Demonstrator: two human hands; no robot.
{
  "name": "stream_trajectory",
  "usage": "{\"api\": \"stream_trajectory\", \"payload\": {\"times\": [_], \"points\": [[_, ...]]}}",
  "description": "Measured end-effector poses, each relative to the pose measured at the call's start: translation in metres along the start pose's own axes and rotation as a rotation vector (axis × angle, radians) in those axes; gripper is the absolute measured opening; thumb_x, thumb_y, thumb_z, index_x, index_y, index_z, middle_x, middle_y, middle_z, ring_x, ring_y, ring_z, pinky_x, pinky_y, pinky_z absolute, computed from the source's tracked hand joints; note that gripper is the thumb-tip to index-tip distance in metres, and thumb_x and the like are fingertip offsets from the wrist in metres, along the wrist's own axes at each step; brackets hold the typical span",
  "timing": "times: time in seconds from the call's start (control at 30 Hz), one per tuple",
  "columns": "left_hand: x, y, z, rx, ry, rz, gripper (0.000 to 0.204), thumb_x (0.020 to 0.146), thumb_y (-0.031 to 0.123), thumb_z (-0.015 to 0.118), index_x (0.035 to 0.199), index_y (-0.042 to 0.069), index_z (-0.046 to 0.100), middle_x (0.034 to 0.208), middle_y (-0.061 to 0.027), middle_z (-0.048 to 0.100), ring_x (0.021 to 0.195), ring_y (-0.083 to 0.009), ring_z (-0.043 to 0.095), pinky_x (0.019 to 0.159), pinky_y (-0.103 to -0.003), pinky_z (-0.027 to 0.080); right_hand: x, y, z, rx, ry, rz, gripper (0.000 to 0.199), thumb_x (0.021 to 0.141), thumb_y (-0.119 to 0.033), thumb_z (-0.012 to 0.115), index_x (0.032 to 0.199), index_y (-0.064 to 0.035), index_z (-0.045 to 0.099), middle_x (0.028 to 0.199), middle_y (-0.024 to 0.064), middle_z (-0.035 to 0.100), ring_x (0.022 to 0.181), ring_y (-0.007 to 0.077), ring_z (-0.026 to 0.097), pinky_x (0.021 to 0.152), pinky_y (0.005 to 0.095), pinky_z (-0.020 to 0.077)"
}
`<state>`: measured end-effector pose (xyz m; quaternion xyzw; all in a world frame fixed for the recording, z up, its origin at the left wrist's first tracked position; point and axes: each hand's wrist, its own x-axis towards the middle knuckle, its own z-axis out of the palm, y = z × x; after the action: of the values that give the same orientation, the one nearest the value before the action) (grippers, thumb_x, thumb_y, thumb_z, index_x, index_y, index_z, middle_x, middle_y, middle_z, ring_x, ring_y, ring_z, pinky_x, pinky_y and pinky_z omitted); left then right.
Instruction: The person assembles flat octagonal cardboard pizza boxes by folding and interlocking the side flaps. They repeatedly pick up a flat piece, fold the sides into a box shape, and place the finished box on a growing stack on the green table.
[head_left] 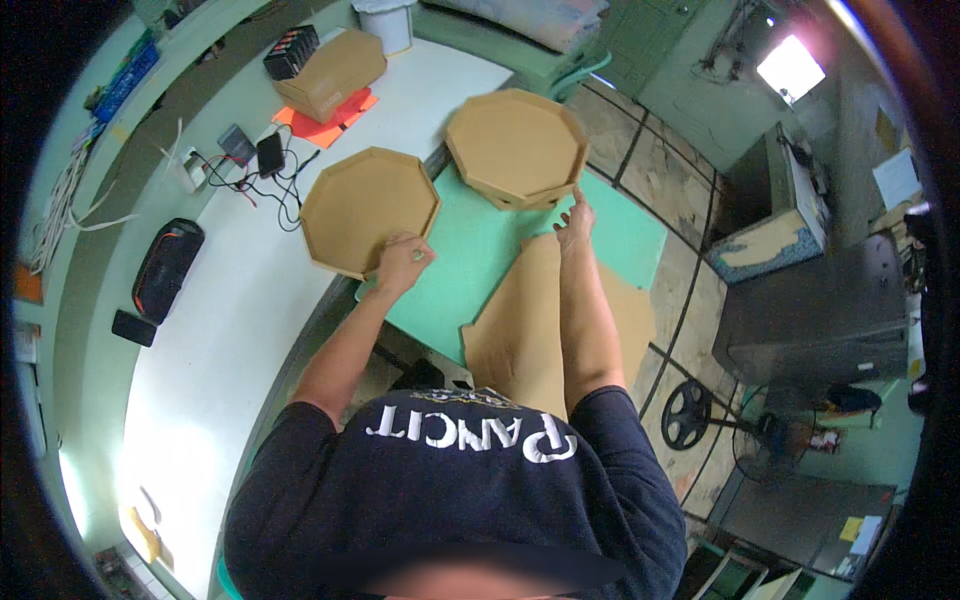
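Observation:
An octagonal brown cardboard tray (368, 205) with a low folded rim lies on the left, partly over the white counter. My left hand (403, 262) is closed at its near right rim, fingers curled over the edge; the fingertips are partly hidden. Farther right, a stack of similar octagonal trays (515, 140) sits on the green table. My right hand (576, 220) is beside the stack's near right corner, index finger stretched out to its edge and the other fingers loosely apart. Under my right forearm lie flat brown cardboard sheets (515, 310), one with a curved-up edge.
The green table (470, 245) adjoins the long white counter (250, 290). On the counter are a cardboard box (335, 80), orange sheets (335, 118), tangled cables (250, 180), a black speaker (168, 268) and a phone (134, 327). A fan (770, 440) stands at the right.

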<state>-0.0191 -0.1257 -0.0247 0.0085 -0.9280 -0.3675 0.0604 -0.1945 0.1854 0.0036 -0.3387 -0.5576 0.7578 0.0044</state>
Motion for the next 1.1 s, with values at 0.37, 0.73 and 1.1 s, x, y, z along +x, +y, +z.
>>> {"api": "stream_trajectory", "payload": {"times": [0.37, 0.73, 1.1], "points": [[-0.02, 0.068, 0.171, -0.066, -0.218, -0.152, 0.043, 0.086, 0.025, 0.056, 0.119, -0.003, 0.057, 0.109, -0.0243, 0.064, 0.099, -0.0396, 0.062, 0.086, -0.045, 0.049, -0.096, 0.119, -0.342, -0.999, 0.636, -0.638, 0.031, 0.085, -0.02, 0.059, 0.11, -0.0005, 0.058, 0.09, 0.0183, 0.064, 0.082, 0.0275, 0.061, 0.078, 0.0393, 0.0477], [-0.015, 0.067, 0.177, -0.489, -0.524, -0.304, 0.051, 0.09, 0.028, 0.056, 0.133, 0.001, 0.049, 0.127, -0.0164, 0.058, 0.116, -0.0298, 0.056, 0.095, -0.042, 0.046, -0.134, 0.094, -0.364, -0.366, 0.349, -0.375, 0.048, 0.083, -0.015, 0.07, 0.121, 0.0026, 0.047, 0.112, 0.0137, 0.062, 0.098, 0.0211, 0.06, 0.085, 0.0338, 0.049], [-0.014, 0.199, 0.035, -1.122, -0.645, -0.125, 0.048, 0.092, 0.025, 0.062, 0.13, -0.001, 0.048, 0.123, -0.0117, 0.059, 0.108, -0.0237, 0.06, 0.092, -0.038, 0.05, -0.197, -0.059, -0.382, -0.105, -0.137, -0.656, 0.031, 0.088, -0.01, 0.064, 0.116, 0.0028, 0.059, 0.102, 0.0062, 0.069, 0.089, 0.0156, 0.064, 0.078, 0.0299, 0.0514]]}}
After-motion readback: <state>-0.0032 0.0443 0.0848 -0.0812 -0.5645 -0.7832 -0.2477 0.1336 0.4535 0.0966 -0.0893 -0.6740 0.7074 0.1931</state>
